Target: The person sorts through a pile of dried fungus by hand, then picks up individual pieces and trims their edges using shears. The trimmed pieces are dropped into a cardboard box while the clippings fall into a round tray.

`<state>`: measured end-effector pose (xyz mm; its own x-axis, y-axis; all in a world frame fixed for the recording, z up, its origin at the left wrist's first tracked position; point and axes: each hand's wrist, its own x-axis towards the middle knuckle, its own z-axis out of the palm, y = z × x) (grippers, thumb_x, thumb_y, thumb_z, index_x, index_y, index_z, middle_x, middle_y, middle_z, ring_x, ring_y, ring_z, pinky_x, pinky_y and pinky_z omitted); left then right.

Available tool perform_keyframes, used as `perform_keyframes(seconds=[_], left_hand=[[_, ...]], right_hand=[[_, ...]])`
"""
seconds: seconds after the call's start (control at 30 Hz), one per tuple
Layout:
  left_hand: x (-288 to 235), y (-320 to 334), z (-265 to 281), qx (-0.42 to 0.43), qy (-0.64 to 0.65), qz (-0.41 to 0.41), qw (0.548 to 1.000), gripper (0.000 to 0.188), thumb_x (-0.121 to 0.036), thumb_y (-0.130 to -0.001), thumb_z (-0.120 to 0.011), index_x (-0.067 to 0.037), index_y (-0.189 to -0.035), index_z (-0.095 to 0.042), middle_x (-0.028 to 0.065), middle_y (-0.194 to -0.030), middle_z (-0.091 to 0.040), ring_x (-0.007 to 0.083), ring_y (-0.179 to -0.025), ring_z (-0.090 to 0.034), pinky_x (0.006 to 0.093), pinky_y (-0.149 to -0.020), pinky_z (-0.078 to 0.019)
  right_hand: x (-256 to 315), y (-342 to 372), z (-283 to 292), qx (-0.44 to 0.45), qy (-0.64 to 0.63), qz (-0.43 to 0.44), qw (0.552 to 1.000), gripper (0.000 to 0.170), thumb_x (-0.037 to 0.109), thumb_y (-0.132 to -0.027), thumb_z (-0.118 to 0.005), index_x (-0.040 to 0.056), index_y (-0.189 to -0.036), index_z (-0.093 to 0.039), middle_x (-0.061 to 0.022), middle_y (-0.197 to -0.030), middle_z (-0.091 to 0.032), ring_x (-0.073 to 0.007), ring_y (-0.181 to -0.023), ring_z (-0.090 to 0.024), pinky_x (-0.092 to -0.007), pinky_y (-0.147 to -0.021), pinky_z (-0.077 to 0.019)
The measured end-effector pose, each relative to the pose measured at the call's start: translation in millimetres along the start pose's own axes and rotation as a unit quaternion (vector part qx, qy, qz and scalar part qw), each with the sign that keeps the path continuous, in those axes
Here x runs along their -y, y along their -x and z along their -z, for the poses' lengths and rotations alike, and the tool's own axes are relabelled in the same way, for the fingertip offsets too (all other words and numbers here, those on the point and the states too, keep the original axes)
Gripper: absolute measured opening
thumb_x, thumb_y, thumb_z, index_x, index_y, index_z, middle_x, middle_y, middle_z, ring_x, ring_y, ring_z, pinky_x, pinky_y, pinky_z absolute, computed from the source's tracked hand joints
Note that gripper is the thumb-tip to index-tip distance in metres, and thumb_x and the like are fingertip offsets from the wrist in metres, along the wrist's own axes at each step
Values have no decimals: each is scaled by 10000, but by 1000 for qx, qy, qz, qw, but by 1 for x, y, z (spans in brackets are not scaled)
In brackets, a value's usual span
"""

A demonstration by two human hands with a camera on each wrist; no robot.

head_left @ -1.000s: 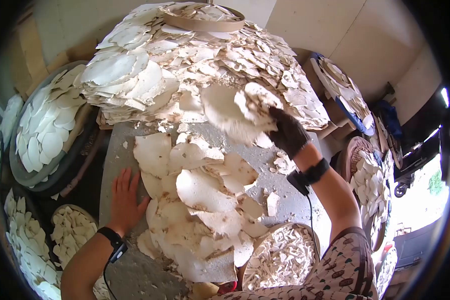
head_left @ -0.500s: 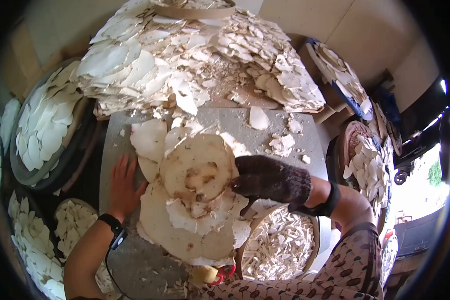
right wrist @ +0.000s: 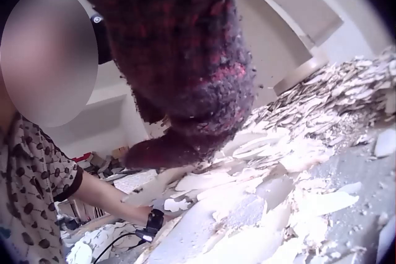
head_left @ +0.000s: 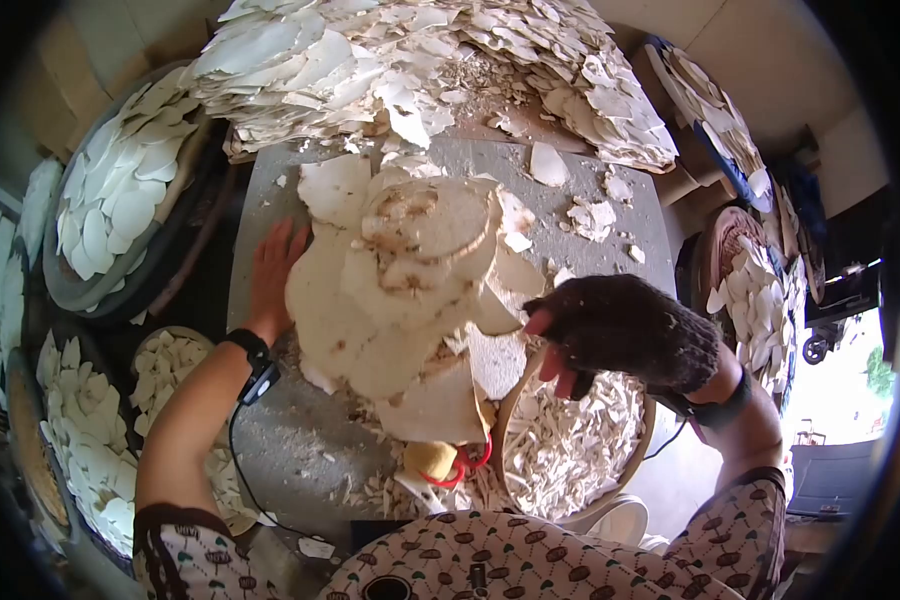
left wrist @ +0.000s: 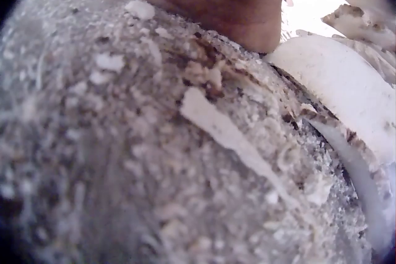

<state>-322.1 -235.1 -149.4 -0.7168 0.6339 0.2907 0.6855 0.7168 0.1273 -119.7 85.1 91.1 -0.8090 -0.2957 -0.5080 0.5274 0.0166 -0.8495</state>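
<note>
The left hand (head_left: 275, 285) is lying on the grey table (head_left: 295, 465), its fingers straight and gripping nothing. Just to the right of those fingers, a pile of flat white pieces (head_left: 385, 330) is covering the middle of the table. The right hand (head_left: 620, 330), wearing a dark glove (head_left: 675, 345), is hovering by the pile's right side; its fingers are bending loosely, bare tips slightly apart, holding nothing that shows. Below them a round basket (head_left: 647, 440) is holding small white scraps (head_left: 580, 450). Nearer the body than the right fingers, red handles (head_left: 460, 472) are lying beside a yellow lump (head_left: 430, 460). Beyond both hands' fingers, a large heap (head_left: 310, 80) is rising.
</note>
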Motion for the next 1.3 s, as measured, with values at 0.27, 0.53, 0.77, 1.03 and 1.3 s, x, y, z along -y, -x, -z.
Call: perform_keyframes(seconds=[0.27, 0.53, 0.77, 1.03, 1.3], left_hand=[[42, -8, 13, 93, 585, 186, 784, 601, -427, -831, -528, -115, -1322, -374, 95, -1368, -365, 234, -1266, -327, 373, -1015, -262], [-76, -36, 124, 167, 503, 57, 846, 881, -634, -734, -550, -126, -1388, -250, 125, -1363, -347, 226, -1276, -293, 361, -1024, -260], [-95, -34, 116, 196, 542, 26, 817, 1153, -493, -588, -773, -37, -1404, -99, 179, -1399, -255, 258, -1300, -235, 350, -1057, -225], [-103, 40, 110, 119, 429, 86, 891, 1016, -238, -629, -776, -96, -1403, -133, 157, -1315, -341, 258, -1192, -363, 361, -1010, -291], [-105, 68, 116, 86, 343, 85, 931, 861, -321, -625, -786, -71, -1310, -328, 144, -1274, -372, 256, -1211, -324, 364, -1014, -264]], right_hand=[[-6, 93, -46, -100, -17, 3, 995, 270, 99, -853, -567, -36, -1082, -518, -151, -831, -633, -202, -715, -644, -299, -642, -534], [-39, 148, -84, -109, -100, -47, 988, 296, 102, -844, -578, -50, -1088, -508, -150, -832, -634, -216, -739, -642, -313, -665, -531], [-83, 202, -113, -182, -117, -6, 976, 254, 67, -856, -547, -42, -1082, -507, -157, -834, -626, -236, -751, -641, -333, -666, -529], [-150, 245, -144, -247, -158, 16, 956, 250, 128, -872, -527, -48, -1048, -521, -150, -798, -621, -239, -714, -637, -330, -640, -528], [-192, 258, -162, -236, -229, -13, 944, 250, 137, -869, -530, -41, -1045, -530, -141, -803, -624, -236, -708, -637, -324, -631, -526]])
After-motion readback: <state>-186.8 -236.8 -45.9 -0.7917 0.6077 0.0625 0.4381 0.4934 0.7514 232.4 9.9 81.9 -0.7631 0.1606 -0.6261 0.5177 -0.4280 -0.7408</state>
